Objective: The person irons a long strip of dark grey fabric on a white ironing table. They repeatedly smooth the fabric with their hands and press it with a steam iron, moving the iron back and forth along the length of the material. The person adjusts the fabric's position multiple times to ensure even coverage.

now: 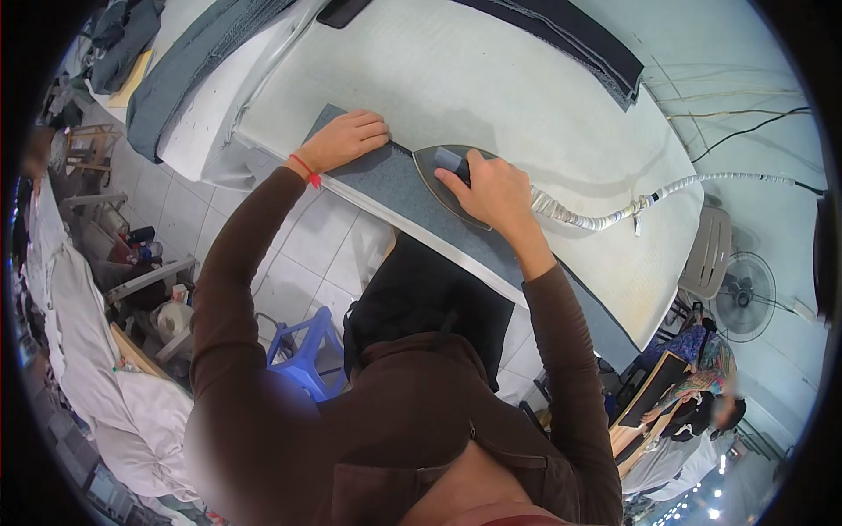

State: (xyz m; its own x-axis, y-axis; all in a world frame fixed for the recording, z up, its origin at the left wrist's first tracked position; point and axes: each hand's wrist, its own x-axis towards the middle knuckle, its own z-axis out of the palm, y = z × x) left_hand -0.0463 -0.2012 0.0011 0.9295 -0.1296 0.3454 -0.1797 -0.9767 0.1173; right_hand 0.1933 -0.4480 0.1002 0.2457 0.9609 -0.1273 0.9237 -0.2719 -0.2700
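Observation:
A long strip of dark grey-blue fabric (pixel 383 181) lies along the near edge of the pale padded ironing table (pixel 561 105). My right hand (pixel 496 191) is wrapped round the handle of an iron (pixel 428 165), whose soleplate rests across the strip and its far edge. To the left of the iron, my left hand (pixel 345 142) lies on the strip, its fingers bent and closed at the fabric's far edge. A red string circles that wrist. The iron's wrapped hose (pixel 583 217) runs off to the right over the table. The fabric's underside is hidden.
Stacked dark fabric pieces (pixel 570 39) lie at the table's far edge, and grey cloth (pixel 180 74) drapes at the far left. A phone (pixel 343 10) sits at the back. Below are a blue stool (pixel 309 355) and a fan (pixel 743 294); another person works at lower right.

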